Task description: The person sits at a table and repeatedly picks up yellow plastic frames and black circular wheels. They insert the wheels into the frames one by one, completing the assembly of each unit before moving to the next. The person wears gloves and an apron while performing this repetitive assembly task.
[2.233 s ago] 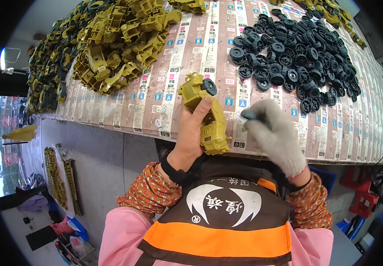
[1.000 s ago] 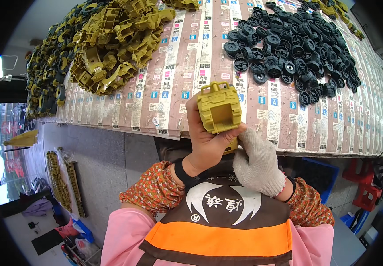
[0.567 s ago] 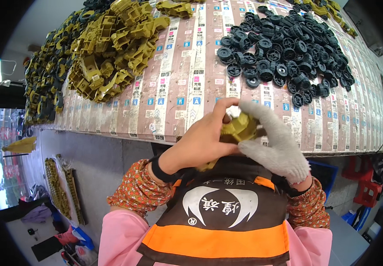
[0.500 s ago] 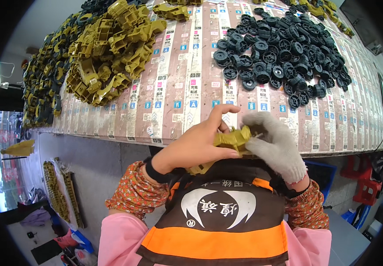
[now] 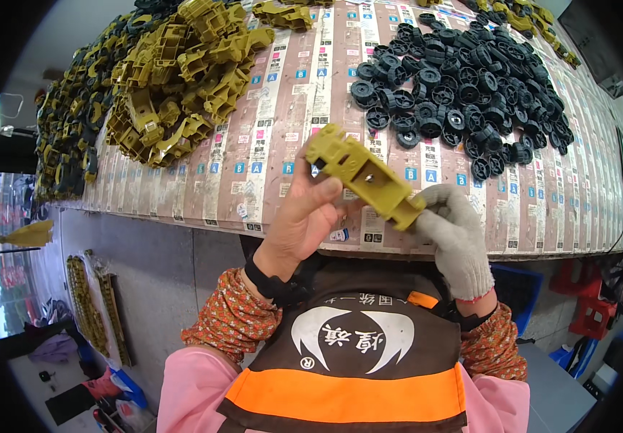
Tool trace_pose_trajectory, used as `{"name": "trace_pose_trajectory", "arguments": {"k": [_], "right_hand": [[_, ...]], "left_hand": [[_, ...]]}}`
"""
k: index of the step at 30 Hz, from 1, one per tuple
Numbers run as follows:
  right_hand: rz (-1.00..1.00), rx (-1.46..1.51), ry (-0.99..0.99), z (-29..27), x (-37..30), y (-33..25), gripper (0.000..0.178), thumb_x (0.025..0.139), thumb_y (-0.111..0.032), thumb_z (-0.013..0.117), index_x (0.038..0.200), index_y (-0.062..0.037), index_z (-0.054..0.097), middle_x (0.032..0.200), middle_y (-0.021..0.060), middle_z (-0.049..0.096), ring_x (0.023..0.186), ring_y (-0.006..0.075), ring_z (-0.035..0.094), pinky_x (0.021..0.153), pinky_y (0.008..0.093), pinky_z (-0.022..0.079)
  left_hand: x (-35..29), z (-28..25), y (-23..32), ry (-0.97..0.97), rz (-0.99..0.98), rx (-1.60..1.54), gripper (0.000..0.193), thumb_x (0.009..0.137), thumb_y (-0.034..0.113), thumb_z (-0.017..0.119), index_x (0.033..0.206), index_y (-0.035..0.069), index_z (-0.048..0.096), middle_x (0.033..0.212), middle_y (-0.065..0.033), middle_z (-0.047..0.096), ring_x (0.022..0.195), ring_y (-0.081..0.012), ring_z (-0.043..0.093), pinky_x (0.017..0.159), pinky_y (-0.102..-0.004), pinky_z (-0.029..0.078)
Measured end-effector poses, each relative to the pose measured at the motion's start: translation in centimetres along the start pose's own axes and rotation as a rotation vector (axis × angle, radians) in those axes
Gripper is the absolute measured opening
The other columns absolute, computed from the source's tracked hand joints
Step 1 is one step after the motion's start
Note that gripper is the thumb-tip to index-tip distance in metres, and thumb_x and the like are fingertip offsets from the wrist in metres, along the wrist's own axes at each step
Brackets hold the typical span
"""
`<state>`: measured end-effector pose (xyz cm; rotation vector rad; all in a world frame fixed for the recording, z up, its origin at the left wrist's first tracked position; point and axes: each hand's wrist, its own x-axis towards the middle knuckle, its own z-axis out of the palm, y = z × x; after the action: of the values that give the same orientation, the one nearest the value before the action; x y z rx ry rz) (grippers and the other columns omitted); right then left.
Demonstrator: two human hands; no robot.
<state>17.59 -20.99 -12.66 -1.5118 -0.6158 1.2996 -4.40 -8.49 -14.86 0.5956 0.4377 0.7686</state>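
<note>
An olive-yellow plastic toy vehicle body (image 5: 380,184) is held up over the table's near edge, tilted, with an open cavity facing up. My left hand (image 5: 303,209), bare, grips its far left end between thumb and fingers. My right hand (image 5: 455,234), in a pale knitted glove, is closed at its near right end; the fingertips are partly hidden behind the part. Beyond my hands to the right spreads a heap of black toy wheels (image 5: 463,90). Farther left rises a pile of similar olive-yellow bodies (image 5: 174,83).
Along the table's left side lies a long heap of bodies with black wheels fitted (image 5: 69,141). More yellow parts (image 5: 538,22) are at the far right. Printed paper or film covers the table (image 5: 253,191). Red stools (image 5: 591,314) stand below its right edge.
The toy body has been raised away from my apron and turned lengthwise, its cavity now showing. My left hand has shifted to its far end, while the gloved hand remains at the near right end.
</note>
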Motion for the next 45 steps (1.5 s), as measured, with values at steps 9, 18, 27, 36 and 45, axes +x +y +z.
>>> {"name": "trace_pose_trajectory", "arguments": {"k": [9,18,27,36,45], "right_hand": [[-0.964,-1.364,0.365,-1.3,8.6,-6.0,0.021,0.086,-0.005,0.073,0.107,-0.0082,0.071,0.097,0.0129,0.064,0.092,0.0336,0.066,0.077,0.0442,0.056],[-0.817,-0.849,0.191,-0.1,6.6,-4.2,0.017,0.092,-0.004,0.071,0.108,-0.0038,0.064,0.095,0.0139,0.064,0.084,0.0285,0.068,0.073,0.0374,0.055],[-0.367,-0.176,0.040,4.7,2.1,-1.5,0.028,0.103,-0.005,0.064,0.130,-0.0002,0.061,0.102,0.0129,0.071,0.093,0.0160,0.073,0.075,0.0305,0.061],[-0.536,-0.348,0.078,4.3,1.6,1.2,0.035,0.098,-0.004,0.066,0.133,0.0000,0.063,0.105,0.0192,0.073,0.090,0.0288,0.075,0.082,0.0403,0.059],[-0.608,-0.665,0.034,3.8,-0.1,0.1,0.028,0.089,-0.001,0.062,0.118,0.0025,0.063,0.095,0.0280,0.068,0.088,0.0503,0.069,0.073,0.0526,0.055]], "left_hand": [[0.5,-0.6,0.4,0.107,-0.060,0.125,0.064,0.105,0.023,0.072,0.158,0.016,0.038,0.138,-0.0061,0.060,0.122,-0.0194,0.063,0.103,-0.0404,0.057],[-0.5,-0.5,-0.3,0.167,-0.096,0.138,0.067,0.107,0.033,0.070,0.161,0.019,0.035,0.134,-0.0046,0.058,0.115,-0.0162,0.064,0.097,-0.0347,0.059],[-1.4,1.9,-1.5,0.068,-0.029,0.318,0.073,0.106,0.023,0.072,0.164,0.022,0.028,0.135,-0.0037,0.055,0.117,-0.0134,0.059,0.100,-0.0323,0.054],[-1.6,1.9,-2.6,0.012,0.084,0.578,0.078,0.103,0.020,0.076,0.162,0.019,0.025,0.134,-0.0062,0.056,0.119,-0.0145,0.057,0.105,-0.0325,0.050],[-2.0,1.0,-2.8,-0.165,0.086,0.888,0.080,0.102,0.022,0.078,0.159,0.015,0.023,0.132,-0.0100,0.057,0.120,-0.0177,0.059,0.105,-0.0345,0.050]]}}
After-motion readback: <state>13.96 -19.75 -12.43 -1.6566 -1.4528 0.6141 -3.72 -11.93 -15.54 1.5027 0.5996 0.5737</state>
